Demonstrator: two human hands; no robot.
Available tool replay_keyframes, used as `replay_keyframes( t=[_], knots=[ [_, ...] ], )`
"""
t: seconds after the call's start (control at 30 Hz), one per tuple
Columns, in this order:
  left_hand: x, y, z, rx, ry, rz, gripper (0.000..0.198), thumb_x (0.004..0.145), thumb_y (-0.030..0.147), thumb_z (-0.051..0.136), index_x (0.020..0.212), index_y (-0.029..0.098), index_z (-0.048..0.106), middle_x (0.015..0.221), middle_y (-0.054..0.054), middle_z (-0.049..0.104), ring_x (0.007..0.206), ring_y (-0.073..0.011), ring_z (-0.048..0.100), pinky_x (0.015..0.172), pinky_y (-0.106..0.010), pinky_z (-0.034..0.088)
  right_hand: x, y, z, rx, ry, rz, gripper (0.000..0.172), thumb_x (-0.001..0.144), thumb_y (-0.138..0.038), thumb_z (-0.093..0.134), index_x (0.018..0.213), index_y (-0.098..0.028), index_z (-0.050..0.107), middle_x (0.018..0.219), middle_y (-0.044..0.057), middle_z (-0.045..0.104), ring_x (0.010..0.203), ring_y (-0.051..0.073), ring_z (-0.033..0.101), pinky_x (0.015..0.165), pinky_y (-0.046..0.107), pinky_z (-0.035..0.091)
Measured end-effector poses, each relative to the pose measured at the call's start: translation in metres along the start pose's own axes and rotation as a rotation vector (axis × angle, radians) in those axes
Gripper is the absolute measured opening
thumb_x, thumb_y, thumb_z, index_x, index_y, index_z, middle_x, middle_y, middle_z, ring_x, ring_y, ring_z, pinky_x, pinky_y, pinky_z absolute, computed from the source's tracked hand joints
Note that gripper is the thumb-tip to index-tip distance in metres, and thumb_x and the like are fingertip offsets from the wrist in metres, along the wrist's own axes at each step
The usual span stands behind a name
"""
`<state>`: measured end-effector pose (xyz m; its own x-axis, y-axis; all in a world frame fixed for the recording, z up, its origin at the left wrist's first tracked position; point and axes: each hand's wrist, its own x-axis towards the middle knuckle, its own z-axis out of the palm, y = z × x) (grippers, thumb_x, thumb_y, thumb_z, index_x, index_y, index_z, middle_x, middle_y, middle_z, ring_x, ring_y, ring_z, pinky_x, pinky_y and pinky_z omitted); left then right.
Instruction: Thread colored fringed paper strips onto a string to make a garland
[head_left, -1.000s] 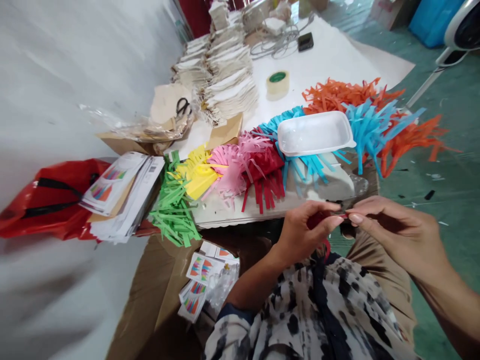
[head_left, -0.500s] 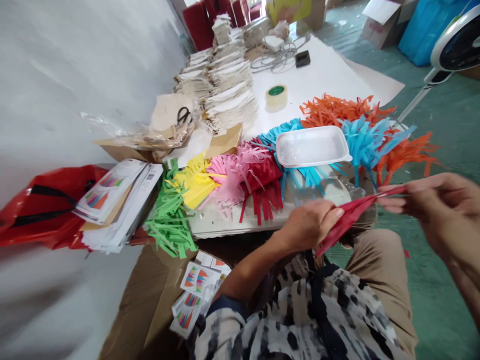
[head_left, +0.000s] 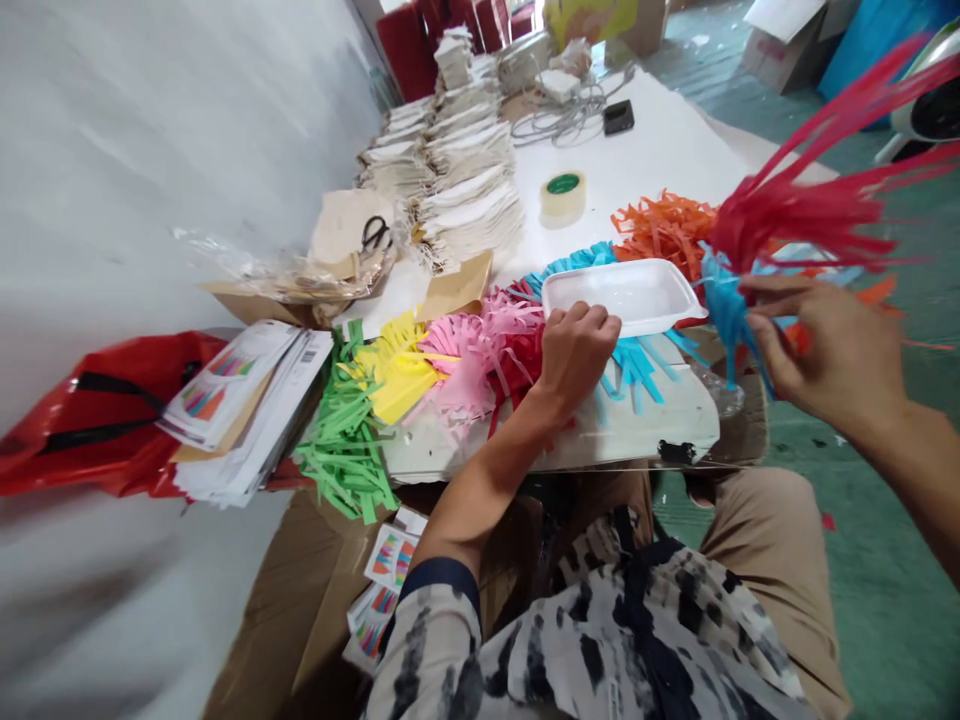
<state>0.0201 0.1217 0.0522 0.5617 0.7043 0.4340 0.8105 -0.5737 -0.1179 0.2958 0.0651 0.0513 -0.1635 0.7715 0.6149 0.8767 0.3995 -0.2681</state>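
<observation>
1. As the head view shows, the red tassel fans above the blue fringe, its gathered end at the right hand; thumb and forefinger stand apart, the tassel blurred, so any pinch cannot be told.
2. Left hand at the near rim of the white tray, fingers curled together; grip hidden. Tray probably set central for easy reach.
3. Green fringe, yellow fringe and pink fringe lie grouped by colour, presumably against mixing.
4. Left forearm angles up from the lap; right enters from the side.
</observation>
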Motion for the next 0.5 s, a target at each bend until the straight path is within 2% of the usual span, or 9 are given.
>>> replay_keyframes(
  t=[0.1,0.17,0.23,0.3,0.37,0.43,0.5],
  knots=[
    [-0.009,-0.006,0.002,-0.04,0.024,0.002,0.02,0.103,0.02,0.057,0.101,0.02,0.076,0.1,-0.01,0.075,0.1,-0.0287,0.064,0.08,-0.043,0.044,-0.017,0.009,0.018,-0.058,-0.168,-0.098,0.022,0.104,-0.037,0.046,0.099,-0.022,0.061,0.133,0.012,0.073,0.105,0.024,0.072,0.072,0.034,0.05],
    [-0.015,-0.006,0.007,-0.07,0.029,0.004,0.016,0.101,0.018,0.06,0.099,0.02,0.076,0.099,-0.01,0.075,0.099,-0.0286,0.064,0.079,-0.042,0.044,-0.032,0.012,0.025,-0.12,-0.24,-0.185,0.021,0.104,-0.035,0.046,0.1,-0.021,0.062,0.131,0.011,0.074,0.1,0.024,0.072,0.07,0.034,0.048],
    [-0.02,-0.003,0.014,-0.091,0.016,0.005,0.015,0.1,0.017,0.061,0.097,0.02,0.076,0.099,-0.01,0.075,0.098,-0.0284,0.064,0.079,-0.042,0.045,-0.042,0.012,0.027,-0.17,-0.271,-0.299,0.022,0.104,-0.033,0.046,0.102,-0.02,0.063,0.126,0.012,0.076,0.099,0.025,0.071,0.075,0.037,0.046],
    [-0.023,0.002,0.02,-0.109,-0.009,-0.008,0.017,0.1,0.016,0.06,0.096,0.019,0.076,0.099,-0.011,0.075,0.098,-0.0287,0.065,0.08,-0.042,0.047,-0.047,0.008,0.027,-0.213,-0.261,-0.377,0.023,0.105,-0.032,0.047,0.101,-0.02,0.066,0.119,0.012,0.078,0.098,0.025,0.07,0.08,0.04,0.043],
    [-0.025,0.006,0.02,-0.147,-0.024,-0.029,0.02,0.1,0.014,0.058,0.104,0.017,0.077,0.105,-0.013,0.075,0.101,-0.0292,0.065,0.082,-0.044,0.049,-0.049,0.002,0.025,-0.254,-0.224,-0.391,0.025,0.105,-0.036,0.049,0.1,-0.02,0.067,0.114,0.011,0.079,0.095,0.026,0.07,0.081,0.042,0.04],
    [-0.029,0.005,0.014,-0.228,-0.005,-0.027,0.027,0.101,0.013,0.057,0.121,0.016,0.074,0.117,-0.013,0.074,0.109,-0.0286,0.065,0.088,-0.043,0.052,-0.048,-0.008,0.021,-0.291,-0.167,-0.381,0.027,0.105,-0.04,0.05,0.101,-0.021,0.069,0.111,0.01,0.079,0.093,0.027,0.07,0.08,0.044,0.039],
    [-0.036,-0.005,-0.002,-0.348,0.064,-0.037,0.033,0.102,0.017,0.058,0.133,0.017,0.069,0.13,-0.012,0.072,0.121,-0.0261,0.063,0.099,-0.042,0.053,-0.048,-0.022,0.016,-0.292,-0.106,-0.369,0.027,0.105,-0.042,0.053,0.102,-0.021,0.07,0.106,0.01,0.08,0.091,0.029,0.071,0.078,0.045,0.04]
  ],
)
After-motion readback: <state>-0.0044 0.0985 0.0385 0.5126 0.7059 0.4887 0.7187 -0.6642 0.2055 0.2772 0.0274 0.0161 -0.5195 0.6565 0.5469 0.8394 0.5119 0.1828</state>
